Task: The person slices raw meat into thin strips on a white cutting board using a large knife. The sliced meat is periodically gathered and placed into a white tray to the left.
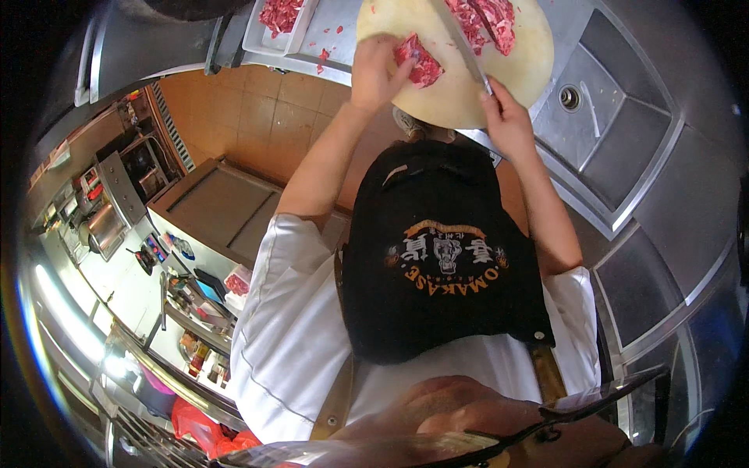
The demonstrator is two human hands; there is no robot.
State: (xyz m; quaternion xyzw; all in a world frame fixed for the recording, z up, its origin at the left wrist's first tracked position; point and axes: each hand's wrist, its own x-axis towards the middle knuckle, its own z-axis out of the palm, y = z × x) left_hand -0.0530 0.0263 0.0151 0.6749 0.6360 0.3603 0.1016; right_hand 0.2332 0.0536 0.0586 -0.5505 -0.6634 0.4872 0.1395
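On a round, pale cutting board (pixel 450 105) lies a chunk of raw red meat (pixel 422 63). Its left side is touched by the thumb of my left hand (pixel 377 73), whose other fingers rest on the board, partly blurred. My right hand (pixel 508 117) is closed around the handle of a large knife. The blade (pixel 459 41) slants up and left over the board, between the chunk and more raw meat (pixel 497 26) at the board's far side. The knife's tip is cut off by the frame's upper edge.
A white tray (pixel 296 38) holding cut meat stands left of the board on the metal counter (pixel 336 44), where small scraps lie. To the right is a stainless-steel sink (pixel 591 117) with a drain. Brown floor tiles (pixel 263 108) show below the counter. Pots and containers stand at the lower left.
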